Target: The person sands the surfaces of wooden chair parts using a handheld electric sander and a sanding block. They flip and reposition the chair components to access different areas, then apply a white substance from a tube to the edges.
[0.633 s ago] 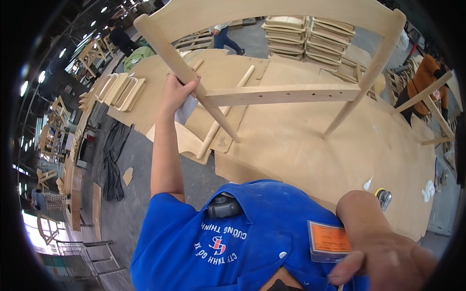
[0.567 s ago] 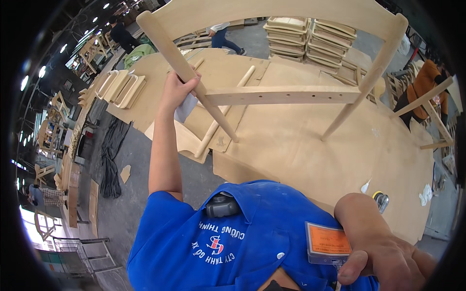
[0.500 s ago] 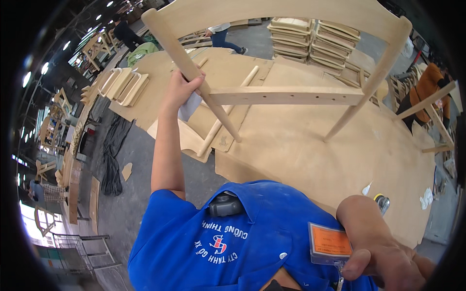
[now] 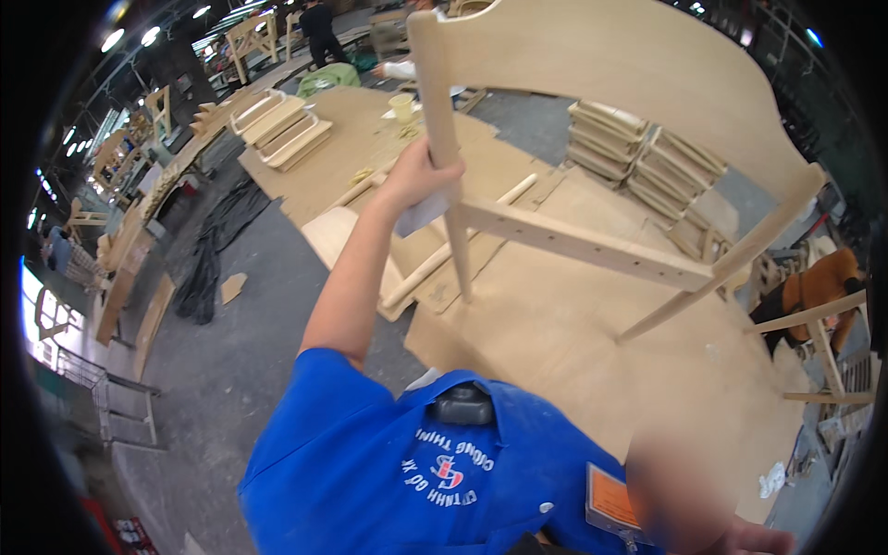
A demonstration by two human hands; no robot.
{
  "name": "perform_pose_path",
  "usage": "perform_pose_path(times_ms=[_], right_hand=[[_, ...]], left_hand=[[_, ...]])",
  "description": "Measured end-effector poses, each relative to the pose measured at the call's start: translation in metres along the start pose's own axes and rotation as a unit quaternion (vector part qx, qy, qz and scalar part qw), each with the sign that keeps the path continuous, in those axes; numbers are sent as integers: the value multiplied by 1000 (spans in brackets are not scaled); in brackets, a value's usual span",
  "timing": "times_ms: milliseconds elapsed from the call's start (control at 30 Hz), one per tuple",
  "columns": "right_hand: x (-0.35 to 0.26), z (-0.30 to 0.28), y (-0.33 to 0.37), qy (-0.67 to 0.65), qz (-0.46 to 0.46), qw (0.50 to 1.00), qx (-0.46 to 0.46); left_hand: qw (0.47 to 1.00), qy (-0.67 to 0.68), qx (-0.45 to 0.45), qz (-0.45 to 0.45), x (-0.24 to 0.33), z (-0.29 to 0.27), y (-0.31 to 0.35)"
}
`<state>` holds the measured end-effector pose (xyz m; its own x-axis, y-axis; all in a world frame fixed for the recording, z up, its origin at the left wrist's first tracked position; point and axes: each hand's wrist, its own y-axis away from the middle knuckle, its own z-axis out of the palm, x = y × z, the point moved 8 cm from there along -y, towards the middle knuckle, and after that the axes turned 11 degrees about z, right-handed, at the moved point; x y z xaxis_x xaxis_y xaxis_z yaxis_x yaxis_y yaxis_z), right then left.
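Note:
A pale wooden chair frame [image 4: 601, 250] with a curved top panel and a drilled crossbar stands tilted in front of me on the cardboard-covered table. My left hand [image 4: 424, 178] is wrapped around its left post, just above the crossbar. Between that hand and the wood sits a whitish sheet [image 4: 423, 213]; its kind does not show. Low at the right edge of my body, my right hand [image 4: 760, 538] is partly cut off and its forearm is smeared. The fingers that show are stretched out, with nothing visible in them.
Brown cardboard [image 4: 555, 324] covers the table. Another wooden frame [image 4: 444, 264] lies at the chair's left. Stacked wooden seat parts [image 4: 606, 139] stand behind, more frame parts [image 4: 282, 129] at the far left. A yellow cup [image 4: 401, 108] sits farther back. A person in brown [image 4: 819, 287] works at right.
My view has turned, so the chair and my left hand appear farther right. The chair looks more slanted. My right hand has dropped toward the lower edge. The left grip stays.

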<state>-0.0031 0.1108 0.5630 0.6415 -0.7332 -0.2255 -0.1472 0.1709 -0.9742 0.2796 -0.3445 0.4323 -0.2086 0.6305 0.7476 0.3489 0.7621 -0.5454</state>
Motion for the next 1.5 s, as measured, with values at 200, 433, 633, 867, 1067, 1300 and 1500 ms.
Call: perform_pose_path(times_ms=[200, 433, 633, 867, 1067, 1300, 1500], right_hand=[[54, -1, -7, -402, 9, 895, -195], [138, -20, -20, -155, 84, 976, 125], [206, 17, -30, -120, 136, 982, -57], [251, 42, -19, -104, 165, 964, -179], [280, 52, -8, -79, 205, 940, -261], [252, 59, 11, -116, 226, 915, -313], [178, 9, 34, -121, 289, 923, -221]], left_hand=[[1000, -17, 6, -16, -11, -3, 2], [998, -7, -25, -61, -25, -1, 0], [1000, -16, 8, 16, -26, -10, -4], [998, -49, -33, -18, -50, -16, -8], [999, -14, -37, 7, -55, -21, -14], [1000, 1, -11, -22, -40, -15, -7], [999, -18, -44, 21, -2, -5, 1]])
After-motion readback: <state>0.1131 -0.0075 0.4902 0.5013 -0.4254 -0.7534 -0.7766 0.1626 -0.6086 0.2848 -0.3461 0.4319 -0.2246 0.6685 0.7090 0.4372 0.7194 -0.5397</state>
